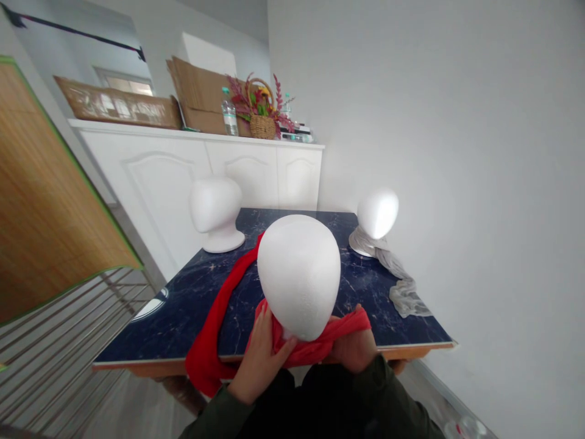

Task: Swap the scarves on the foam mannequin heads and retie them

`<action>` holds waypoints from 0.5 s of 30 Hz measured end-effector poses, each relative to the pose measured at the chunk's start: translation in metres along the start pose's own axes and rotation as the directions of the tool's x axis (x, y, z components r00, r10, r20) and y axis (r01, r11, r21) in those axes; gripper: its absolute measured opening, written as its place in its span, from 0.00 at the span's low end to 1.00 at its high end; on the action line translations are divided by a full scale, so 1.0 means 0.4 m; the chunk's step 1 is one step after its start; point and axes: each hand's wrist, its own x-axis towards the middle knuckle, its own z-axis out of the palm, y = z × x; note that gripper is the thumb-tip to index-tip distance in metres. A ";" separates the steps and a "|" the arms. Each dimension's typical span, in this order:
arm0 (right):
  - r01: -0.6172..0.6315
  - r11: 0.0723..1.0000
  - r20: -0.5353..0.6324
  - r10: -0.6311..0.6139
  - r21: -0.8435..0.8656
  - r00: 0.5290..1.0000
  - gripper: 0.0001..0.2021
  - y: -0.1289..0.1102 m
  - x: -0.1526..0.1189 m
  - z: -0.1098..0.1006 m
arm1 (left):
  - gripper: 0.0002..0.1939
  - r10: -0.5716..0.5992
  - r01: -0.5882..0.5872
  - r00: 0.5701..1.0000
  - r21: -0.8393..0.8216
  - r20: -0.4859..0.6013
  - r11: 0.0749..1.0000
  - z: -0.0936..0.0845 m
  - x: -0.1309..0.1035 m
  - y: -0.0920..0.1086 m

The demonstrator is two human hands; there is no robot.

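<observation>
A white foam mannequin head (299,274) stands upright at the table's front edge, directly before me. Around its neck lies a red scarf (315,350), one long end of which trails down on the left over the table edge. My left hand (260,360) presses the scarf against the left of the neck, thumb and fingers closing on the cloth. To the right of the neck, my right hand (359,347) grips the other, shorter end, its fingers partly covered by the fabric. The base of the head is hidden.
Another white mannequin head (217,210) stands at the table's back left. A third head (378,213) at the back right wears a grey scarf (393,265). All stand on a dark blue marbled table (183,317). A metal rack (82,341) is at left; a white wall closes the right.
</observation>
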 end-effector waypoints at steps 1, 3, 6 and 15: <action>-0.007 1.000 0.023 0.007 0.019 1.000 0.48 -0.008 -0.002 -0.002 | 0.39 0.003 -0.003 1.000 0.003 0.002 1.000 -0.001 0.009 0.007; -0.012 0.998 0.093 0.006 0.062 0.996 0.50 -0.026 -0.010 -0.002 | 0.39 0.012 -0.013 1.000 0.019 0.009 1.000 -0.003 0.027 0.020; 0.087 0.990 0.237 -0.058 -0.112 0.970 0.44 -0.055 -0.029 0.010 | 0.39 0.005 -0.005 1.000 -0.073 0.008 0.997 -0.005 0.054 0.034; 0.388 0.614 0.181 -0.373 -0.687 0.910 0.12 -0.057 -0.101 0.050 | 0.33 -0.048 0.049 0.999 -0.195 0.009 0.980 -0.006 0.110 0.031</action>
